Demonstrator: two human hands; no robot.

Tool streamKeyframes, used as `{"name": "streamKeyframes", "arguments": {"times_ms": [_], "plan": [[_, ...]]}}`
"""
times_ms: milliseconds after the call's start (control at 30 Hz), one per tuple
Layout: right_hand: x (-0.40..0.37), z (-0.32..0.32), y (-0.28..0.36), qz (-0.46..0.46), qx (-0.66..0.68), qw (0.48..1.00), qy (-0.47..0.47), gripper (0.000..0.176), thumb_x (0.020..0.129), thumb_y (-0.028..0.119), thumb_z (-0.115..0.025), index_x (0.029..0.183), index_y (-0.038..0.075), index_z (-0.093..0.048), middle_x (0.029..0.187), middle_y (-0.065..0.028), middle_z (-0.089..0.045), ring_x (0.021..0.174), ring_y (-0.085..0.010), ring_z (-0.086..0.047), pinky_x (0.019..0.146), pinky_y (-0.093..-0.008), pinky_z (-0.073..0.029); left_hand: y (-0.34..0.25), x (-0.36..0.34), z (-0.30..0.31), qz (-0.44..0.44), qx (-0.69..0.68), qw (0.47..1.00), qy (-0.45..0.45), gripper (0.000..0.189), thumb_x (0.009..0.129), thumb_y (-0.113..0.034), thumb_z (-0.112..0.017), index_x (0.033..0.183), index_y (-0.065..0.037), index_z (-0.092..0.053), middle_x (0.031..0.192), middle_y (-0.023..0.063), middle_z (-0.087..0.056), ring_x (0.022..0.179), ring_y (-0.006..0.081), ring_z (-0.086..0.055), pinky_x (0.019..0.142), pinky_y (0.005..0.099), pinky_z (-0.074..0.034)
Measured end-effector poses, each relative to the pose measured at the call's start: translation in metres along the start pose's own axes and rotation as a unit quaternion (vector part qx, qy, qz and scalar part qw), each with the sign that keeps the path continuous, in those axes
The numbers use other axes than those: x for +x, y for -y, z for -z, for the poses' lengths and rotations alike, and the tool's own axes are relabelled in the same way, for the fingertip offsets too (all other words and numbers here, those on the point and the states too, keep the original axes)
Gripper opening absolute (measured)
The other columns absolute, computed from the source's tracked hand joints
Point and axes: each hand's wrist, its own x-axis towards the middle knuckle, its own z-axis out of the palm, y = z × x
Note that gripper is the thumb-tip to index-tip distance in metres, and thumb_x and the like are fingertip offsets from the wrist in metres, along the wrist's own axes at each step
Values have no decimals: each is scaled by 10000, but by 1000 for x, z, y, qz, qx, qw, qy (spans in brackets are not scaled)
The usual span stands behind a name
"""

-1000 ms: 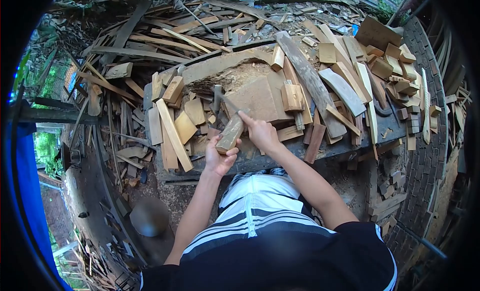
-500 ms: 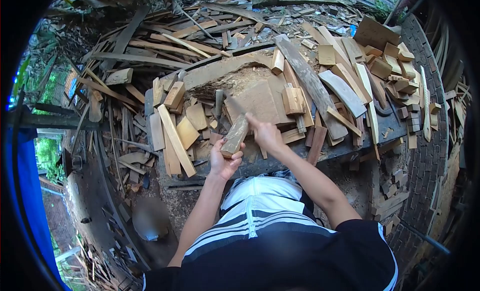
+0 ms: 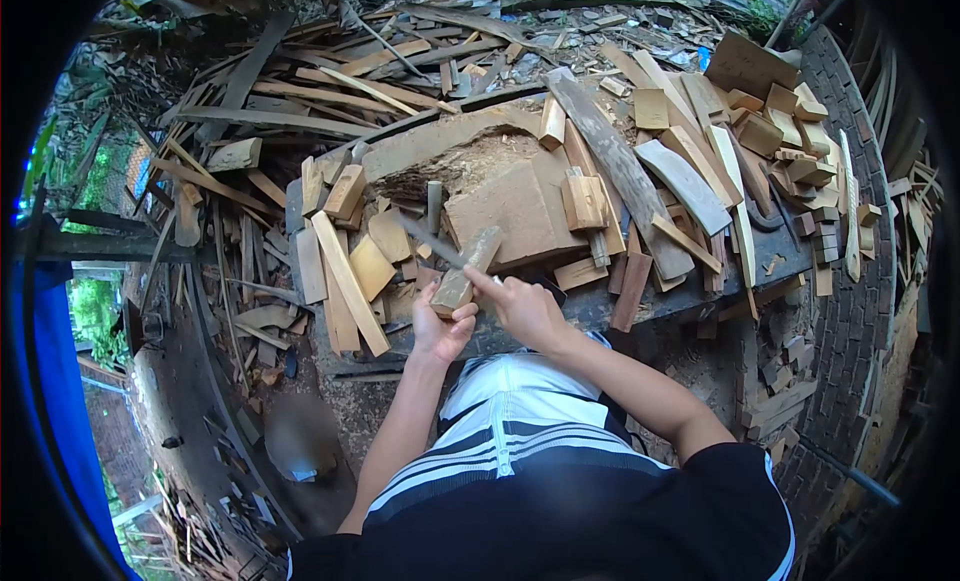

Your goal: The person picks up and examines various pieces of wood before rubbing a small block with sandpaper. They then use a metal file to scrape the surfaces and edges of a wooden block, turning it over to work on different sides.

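While the left hand (image 3: 440,326) clamps its grip on a wood block (image 3: 468,263) propped at the tabletop (image 3: 600,306) edge, the right hand (image 3: 525,311) is closed on a blade (image 3: 430,241) set against it; the block looks barely trimmed.

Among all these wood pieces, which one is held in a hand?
The short block, gripped at its lower end by the left hand while the right hand holds a blade to it; the other pieces lie loose.
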Motion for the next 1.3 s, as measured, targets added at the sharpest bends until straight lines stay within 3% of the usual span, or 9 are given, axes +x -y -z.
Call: {"name": "streamKeyframes", "arguments": {"times_ms": [233,400,600,800,867,900,1000,1200,1300], "plan": [[43,-18,-47,-100,-45,993,-42,601,900,150,-529,1456,354,-426,796,-187,-684,693,-355,-697,573,-479,-564,12,-1,-3,-17,49,999,-16,490,1019,-357,-254,1233,18,-485,941,181,-586,531,145,-439,367,232,-350],[1,3,4,19,-8,1000,-1,596,912,176,-540,1460,379,-420,808,-184,-668,684,-381,-689,555,-478,-552,2,2,7,-4,-8,1000,17,500,1015,-352,-284,1309,30,-417,1004,211,-547,545,136,-437,371,228,-359],[47,-17,-58,-117,-16,992,-47,525,915,137,-498,1409,312,-466,752,-209,-679,726,-400,-698,607,-524,-563,12,-2,-4,-11,41,999,-13,479,1016,-354,-282,1263,11,-469,946,190,-578,534,145,-442,372,234,-354],[1,9,1,22,-31,999,11,573,907,163,-522,1438,364,-445,858,-176,-673,654,-371,-675,582,-500,-560,4,0,4,5,-42,999,-3,498,1013,-352,-285,1265,41,-458,964,199,-573,535,151,-445,371,236,-354],[19,-13,-38,-2,-27,997,-67,573,907,161,-524,1446,340,-447,838,-189,-683,674,-368,-685,598,-499,-562,10,-2,0,3,-23,1000,8,507,1014,-355,-271,1270,41,-457,961,202,-577,536,152,-445,373,233,-353],[35,-5,-46,-97,-34,995,-9,583,907,160,-530,1463,303,-429,803,-209,-686,700,-375,-692,617,-500,-565,12,-1,-1,-4,1,1000,2,507,1015,-355,-264,1272,37,-458,961,203,-579,537,153,-446,375,235,-355],[43,-12,-53,-127,-2,991,-31,564,915,159,-524,1455,298,-443,794,-213,-683,696,-405,-685,623,-503,-566,8,0,-6,-4,11,1000,4,504,1017,-353,-256,1288,21,-455,957,201,-584,542,157,-448,381,244,-361],[5,9,-19,-9,-61,998,28,637,891,158,-544,1469,388,-404,830,-192,-676,683,-399,-683,603,-508,-562,13,1,1,-13,40,999,-32,467,1026,-360,-270,1194,4,-508,922,174,-598,532,155,-446,378,248,-344],[37,-2,-59,-103,-67,992,0,598,909,147,-527,1459,360,-428,775,-226,-670,689,-390,-678,622,-504,-555,16,1,4,-22,116,992,-37,472,1021,-376,-304,1236,1,-490,954,171,-587,519,150,-450,372,240,-350]]}}
